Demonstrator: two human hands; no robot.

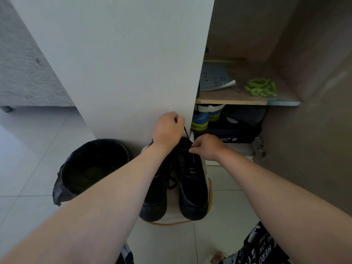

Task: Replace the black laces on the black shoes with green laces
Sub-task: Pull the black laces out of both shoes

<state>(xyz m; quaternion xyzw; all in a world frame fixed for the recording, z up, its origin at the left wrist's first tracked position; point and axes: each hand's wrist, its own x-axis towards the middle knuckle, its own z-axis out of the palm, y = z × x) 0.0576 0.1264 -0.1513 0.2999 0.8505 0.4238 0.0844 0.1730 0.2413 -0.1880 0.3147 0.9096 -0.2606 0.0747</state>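
Two black shoes stand side by side on a pale stool (172, 219), the left shoe (155, 197) partly under my left forearm, the right shoe (192, 187) in plain sight. My left hand (167, 128) is fisted around a black lace (186, 132) and holds it taut above the right shoe's far end. My right hand (206, 146) pinches the same lace at the shoe's far end. A bundle of green laces (261, 87) lies on the wooden shelf (234, 101) at the upper right, away from both hands.
A bin with a black bag (91, 168) stands left of the stool. A white cabinet door (122, 63) rises just behind the shoes. On the shelf lies a blue booklet (215, 77); below it sit blue-green sneakers (202, 119) and a dark shoebox (228, 134).
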